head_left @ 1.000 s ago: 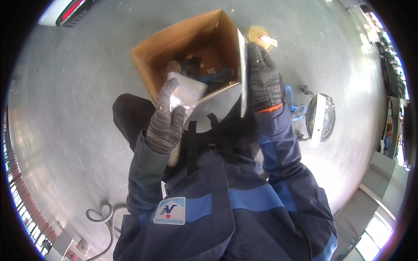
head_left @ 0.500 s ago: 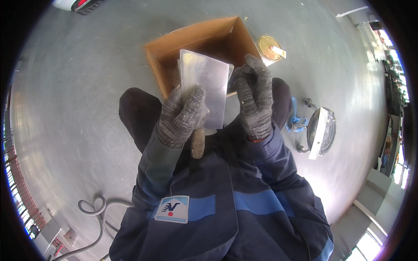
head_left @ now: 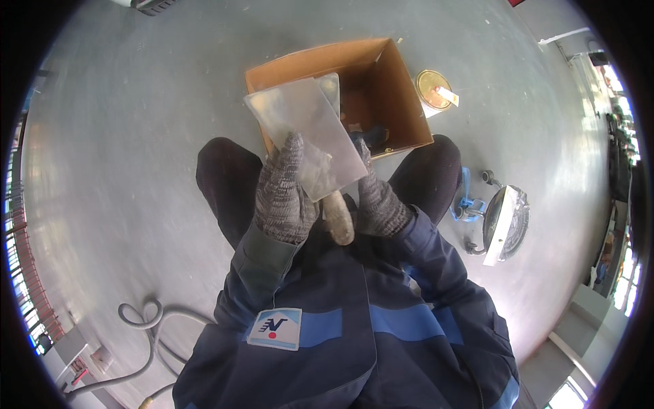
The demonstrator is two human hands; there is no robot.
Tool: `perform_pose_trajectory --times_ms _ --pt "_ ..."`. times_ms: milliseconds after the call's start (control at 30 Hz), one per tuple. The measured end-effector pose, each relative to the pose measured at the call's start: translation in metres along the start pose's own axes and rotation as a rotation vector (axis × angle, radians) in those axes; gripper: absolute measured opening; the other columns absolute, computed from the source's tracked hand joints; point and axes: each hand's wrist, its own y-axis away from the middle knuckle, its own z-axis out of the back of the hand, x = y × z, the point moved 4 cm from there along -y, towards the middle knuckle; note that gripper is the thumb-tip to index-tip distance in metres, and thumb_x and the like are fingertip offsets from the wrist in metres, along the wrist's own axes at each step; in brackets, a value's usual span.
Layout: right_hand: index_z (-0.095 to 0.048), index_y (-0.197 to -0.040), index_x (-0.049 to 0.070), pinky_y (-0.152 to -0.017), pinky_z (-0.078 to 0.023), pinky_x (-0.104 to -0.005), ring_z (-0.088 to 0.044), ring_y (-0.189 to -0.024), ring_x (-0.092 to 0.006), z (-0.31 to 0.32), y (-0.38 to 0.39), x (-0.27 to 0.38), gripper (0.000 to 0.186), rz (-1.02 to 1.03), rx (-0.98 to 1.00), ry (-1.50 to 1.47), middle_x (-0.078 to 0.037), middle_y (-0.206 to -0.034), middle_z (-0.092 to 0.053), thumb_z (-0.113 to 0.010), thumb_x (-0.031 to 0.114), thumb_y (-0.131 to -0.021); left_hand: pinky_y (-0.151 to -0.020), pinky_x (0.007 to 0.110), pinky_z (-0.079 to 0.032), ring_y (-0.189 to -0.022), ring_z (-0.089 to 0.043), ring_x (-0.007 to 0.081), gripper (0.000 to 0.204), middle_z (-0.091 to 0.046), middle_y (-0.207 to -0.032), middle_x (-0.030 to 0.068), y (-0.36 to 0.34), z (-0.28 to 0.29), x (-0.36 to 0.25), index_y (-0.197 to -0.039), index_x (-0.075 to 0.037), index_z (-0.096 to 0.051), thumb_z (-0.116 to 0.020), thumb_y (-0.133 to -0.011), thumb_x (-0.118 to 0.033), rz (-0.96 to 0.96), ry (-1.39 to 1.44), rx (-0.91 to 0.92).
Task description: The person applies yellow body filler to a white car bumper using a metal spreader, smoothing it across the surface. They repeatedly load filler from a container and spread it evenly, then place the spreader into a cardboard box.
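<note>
My left hand (head_left: 281,194), in a grey knitted glove, grips a pale, smooth rectangular plate (head_left: 300,116) with its thumb lying on top. A second thin plate (head_left: 331,87) with a rounded corner shows behind it. Below the plates sticks out a worn, round-ended handle (head_left: 338,219); what it joins is hidden. My right hand (head_left: 380,203), gloved alike, closes at the plate's right edge, with some fingers hidden behind it. Both plates are above the near left part of an open cardboard box (head_left: 402,88) standing between my knees.
Right of the box is a round tin (head_left: 433,88) with a white strip on its lid. Farther right, a black round object (head_left: 514,221) bears a pale flat strip, next to a blue strap (head_left: 470,204). A grey hose (head_left: 153,341) curls on the floor at lower left.
The plates have turned counterclockwise, their upper end swinging left. My right hand has come down and inward from beside them to their right edge. The view has shifted slightly.
</note>
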Motion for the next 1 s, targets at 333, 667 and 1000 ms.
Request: perform_pose_trajectory --times_ms 333,667,1000 --pt "-0.048 -0.146 0.002 -0.112 -0.046 -0.0454 -0.058 -0.128 -0.0264 0.006 -0.015 0.024 0.068 -0.019 -0.605 -0.853 -0.016 -0.138 -0.059 -0.054 0.056 -0.104 -0.072 0.032 -0.053 -0.087 -0.064 0.0206 0.042 -0.065 -0.108 0.0102 0.022 -0.025 0.006 -0.142 -0.005 -0.053 -0.063 -0.105 -0.023 0.128 -0.012 -0.078" --pt "-0.052 -0.149 0.009 -0.106 -0.055 -0.0413 -0.064 -0.124 -0.0318 0.083 -0.035 0.096 0.051 0.037 -0.551 0.874 -0.021 -0.137 -0.062 -0.063 0.016 -0.100 -0.100 0.036 -0.052 -0.122 -0.060 0.0223 0.070 -0.052 -0.145 0.0172 0.016 -0.026 -0.015 -0.160 -0.003 -0.025 -0.060 -0.099 -0.007 -0.201 -0.560 0.324" --pt "-0.048 -0.149 0.006 -0.108 -0.053 -0.0411 -0.063 -0.127 -0.0303 0.021 -0.041 0.100 0.049 0.130 -0.605 -0.235 -0.021 -0.140 -0.060 -0.059 0.014 -0.102 -0.105 0.052 -0.054 -0.131 -0.054 0.0515 0.046 -0.049 -0.143 0.0360 0.034 -0.043 -0.007 -0.134 0.013 -0.057 -0.070 -0.095 -0.006 -1.718 -1.801 0.190"
